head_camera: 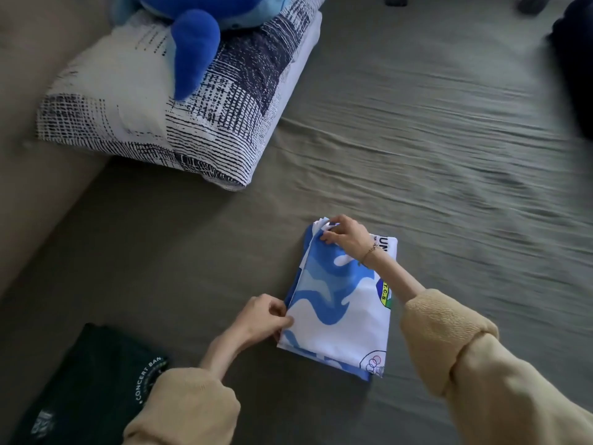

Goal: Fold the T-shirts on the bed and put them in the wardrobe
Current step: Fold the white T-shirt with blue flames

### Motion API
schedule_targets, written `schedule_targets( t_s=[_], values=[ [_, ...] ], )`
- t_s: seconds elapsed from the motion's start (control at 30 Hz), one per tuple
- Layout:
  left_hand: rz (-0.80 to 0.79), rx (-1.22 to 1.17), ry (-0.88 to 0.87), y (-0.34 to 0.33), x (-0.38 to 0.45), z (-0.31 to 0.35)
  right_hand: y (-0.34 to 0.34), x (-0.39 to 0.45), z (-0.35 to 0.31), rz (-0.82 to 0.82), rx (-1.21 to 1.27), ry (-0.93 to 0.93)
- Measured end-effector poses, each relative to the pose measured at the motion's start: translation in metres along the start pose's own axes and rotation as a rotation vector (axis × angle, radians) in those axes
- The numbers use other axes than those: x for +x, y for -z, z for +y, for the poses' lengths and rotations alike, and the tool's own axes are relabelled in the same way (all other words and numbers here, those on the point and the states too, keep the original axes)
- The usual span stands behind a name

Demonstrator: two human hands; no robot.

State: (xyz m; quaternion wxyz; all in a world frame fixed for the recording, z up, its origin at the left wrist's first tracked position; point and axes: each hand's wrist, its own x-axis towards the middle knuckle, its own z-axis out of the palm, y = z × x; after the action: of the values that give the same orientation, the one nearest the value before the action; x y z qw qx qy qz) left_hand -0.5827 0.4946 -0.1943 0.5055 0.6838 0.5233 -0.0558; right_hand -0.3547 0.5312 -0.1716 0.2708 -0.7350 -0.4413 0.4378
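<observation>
A folded white-and-blue T-shirt (pixel 340 303) is lying on the bed (pixel 417 155). The left hand (pixel 263 317) is pinching its near left edge, fingers curled onto the cloth. The right hand (pixel 343 234) is pinching the far left corner, fingers bent together. A dark green T-shirt (pixel 86 387) is lying folded at the lower left, well apart. A pillow (pixel 154 117) is carrying a blue plush toy (pixel 192 49).

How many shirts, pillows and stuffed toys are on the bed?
T-shirts: 2, the folded blue-and-white patterned T-shirt and the dark green printed T-shirt
Pillows: 1, the black-and-white crosshatch pillow
Stuffed toys: 1, the blue plush toy
Total: 4
</observation>
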Motion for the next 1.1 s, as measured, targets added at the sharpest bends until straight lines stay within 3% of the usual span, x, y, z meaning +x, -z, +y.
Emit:
schedule_targets(
  t_s=[0.2,0.33,0.43,0.57,0.67,0.8,0.93,1.1],
  values=[
    [0.166,0.384,0.049,-0.009,0.003,0.012,0.005,-0.012,0.026,0.284,-0.135,0.009],
    [0.342,0.361,0.041,-0.016,0.014,0.022,0.019,-0.025,0.057,0.54,-0.227,-0.242],
    [0.309,0.172,0.056,-0.02,0.029,0.033,0.029,-0.031,0.073,0.6,-0.034,-0.404],
    [0.26,-0.1,0.092,-0.019,0.054,0.06,0.039,-0.036,0.078,0.505,0.245,-0.542],
    [0.265,-0.268,0.16,-0.017,0.066,0.077,0.038,-0.04,0.075,0.377,0.279,-0.554],
    [0.231,-0.355,0.182,-0.017,0.069,0.087,0.037,-0.049,0.07,0.194,0.563,-0.594],
    [0.184,-0.58,0.151,-0.01,0.058,0.092,0.039,-0.064,0.06,0.105,0.826,-0.433],
    [0.197,-0.767,0.017,0.002,0.022,0.101,0.051,-0.087,0.037,0.09,0.837,-0.214]
  ],
)
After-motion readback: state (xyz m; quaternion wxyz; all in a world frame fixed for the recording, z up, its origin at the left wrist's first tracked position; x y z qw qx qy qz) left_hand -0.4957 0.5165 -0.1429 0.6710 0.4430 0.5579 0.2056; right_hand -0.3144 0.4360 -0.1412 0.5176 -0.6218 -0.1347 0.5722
